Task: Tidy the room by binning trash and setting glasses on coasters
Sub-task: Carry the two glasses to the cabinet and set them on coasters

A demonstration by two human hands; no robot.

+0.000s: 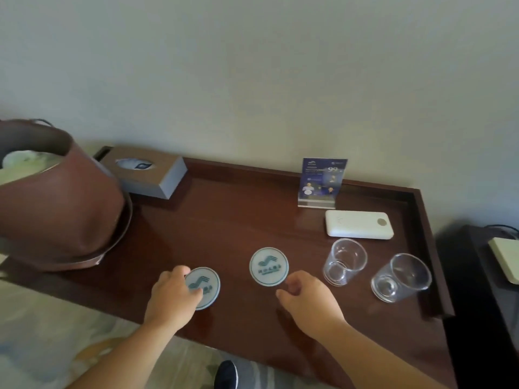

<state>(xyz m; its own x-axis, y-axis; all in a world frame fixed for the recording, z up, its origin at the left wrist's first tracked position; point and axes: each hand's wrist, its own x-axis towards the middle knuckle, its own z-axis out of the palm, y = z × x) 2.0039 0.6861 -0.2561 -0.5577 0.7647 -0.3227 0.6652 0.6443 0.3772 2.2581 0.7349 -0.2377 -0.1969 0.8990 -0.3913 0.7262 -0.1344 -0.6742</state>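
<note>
Two round white coasters with a teal logo lie flat on the dark wooden table (224, 220). My left hand (171, 299) rests on the left coaster (206, 286), fingers covering its left part. The right coaster (269, 266) lies free, and my right hand (306, 299) hovers just below and to the right of it, fingers curled and holding nothing. Two clear empty glasses stand upright on the bare wood to the right: one glass (345, 261) nearer the coasters, the other glass (401, 277) near the table's right rim.
A brown leather bin (61, 209) holding crumpled white trash stands at the table's left end. Behind it lies a grey tissue box (146, 172). A blue card stand (321, 182) and a white power bank (359, 224) sit at the back right.
</note>
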